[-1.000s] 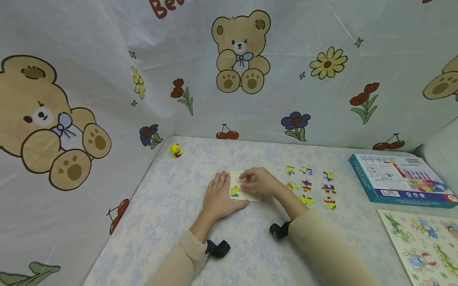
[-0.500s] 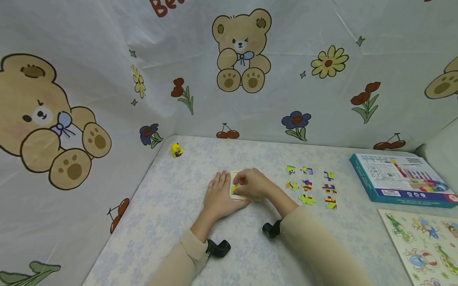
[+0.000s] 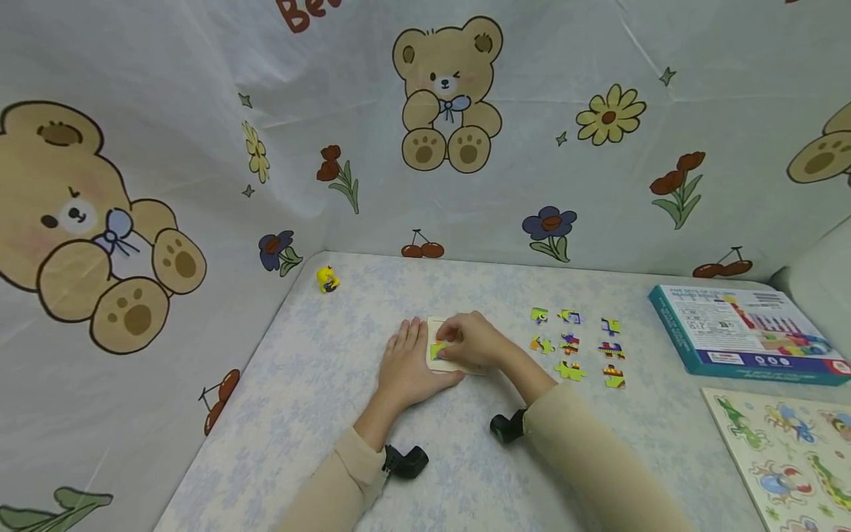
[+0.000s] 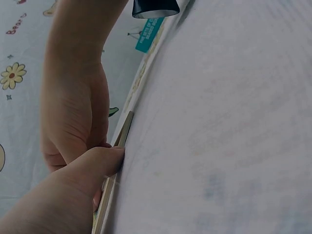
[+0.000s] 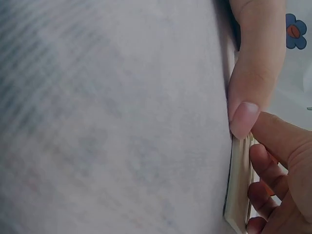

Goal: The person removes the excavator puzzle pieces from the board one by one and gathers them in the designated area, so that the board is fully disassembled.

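Observation:
A small pale wooden puzzle board [image 3: 434, 325] lies on the table between both hands. My left hand [image 3: 408, 368] rests along its left side with fingers straight, the thumb touching the front edge. Over the board, my right hand [image 3: 473, 341] has curled fingers and pinches at a jigsaw piece, mostly hidden under the fingertips. A yellow-green piece [image 3: 436, 353] shows in the board's left part beside those fingers. In the right wrist view, the board's edge [image 5: 238, 190] stands under the left thumb and the curled right fingers. Right of the hands lie several loose jigsaw pieces [image 3: 570, 345] in rows.
A teal-edged puzzle box [image 3: 744, 332] lies at the back right, and a board with printed insects [image 3: 784, 451] lies in front of it. At the back left stands a small yellow toy figure [image 3: 327, 280]. A bear-print cloth [image 3: 518, 192] hangs behind the table.
My right hand has moved a little left and down over the board, its fingers now covering more of the yellow-green piece. The left hand keeps its place.

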The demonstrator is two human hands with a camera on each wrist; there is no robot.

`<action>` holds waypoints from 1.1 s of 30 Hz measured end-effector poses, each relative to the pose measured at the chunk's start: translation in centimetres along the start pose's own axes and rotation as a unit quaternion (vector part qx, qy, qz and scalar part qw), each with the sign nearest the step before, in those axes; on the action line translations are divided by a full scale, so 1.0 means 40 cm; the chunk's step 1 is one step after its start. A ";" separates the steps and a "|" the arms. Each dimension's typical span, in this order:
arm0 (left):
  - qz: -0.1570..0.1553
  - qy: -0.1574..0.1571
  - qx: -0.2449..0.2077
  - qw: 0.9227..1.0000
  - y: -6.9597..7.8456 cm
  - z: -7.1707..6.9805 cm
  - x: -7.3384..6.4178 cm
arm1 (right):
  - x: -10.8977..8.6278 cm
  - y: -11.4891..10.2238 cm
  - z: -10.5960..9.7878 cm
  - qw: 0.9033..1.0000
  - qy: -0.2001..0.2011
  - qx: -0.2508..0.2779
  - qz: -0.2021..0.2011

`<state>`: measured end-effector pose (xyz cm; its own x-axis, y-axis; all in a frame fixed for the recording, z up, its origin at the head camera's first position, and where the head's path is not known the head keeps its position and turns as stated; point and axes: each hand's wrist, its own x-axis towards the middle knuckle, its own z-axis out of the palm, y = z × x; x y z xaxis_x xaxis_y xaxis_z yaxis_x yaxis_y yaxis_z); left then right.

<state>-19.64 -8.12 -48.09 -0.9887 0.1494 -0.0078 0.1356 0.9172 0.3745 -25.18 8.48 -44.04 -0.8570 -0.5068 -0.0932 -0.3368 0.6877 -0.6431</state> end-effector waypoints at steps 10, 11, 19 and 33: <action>-0.005 0.004 -0.001 1.000 -0.006 0.015 0.000 | -0.024 0.015 -0.010 0.997 0.000 0.079 0.008; -0.006 0.004 -0.002 1.000 -0.007 0.015 -0.001 | -0.030 0.019 -0.015 0.996 0.009 0.083 0.008; -0.003 0.011 -0.014 1.000 0.002 0.011 -0.005 | -0.134 0.078 -0.081 0.992 0.062 0.102 0.038; -0.001 0.017 -0.027 0.999 0.007 0.008 -0.004 | -0.286 0.163 -0.146 0.991 0.059 0.020 0.121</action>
<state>-19.42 -7.78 -48.28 -0.9908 0.1337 0.0221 0.1303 0.8958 0.4250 -19.83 21.81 -42.74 -0.9512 -0.2639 -0.1598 -0.1024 0.7587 -0.6434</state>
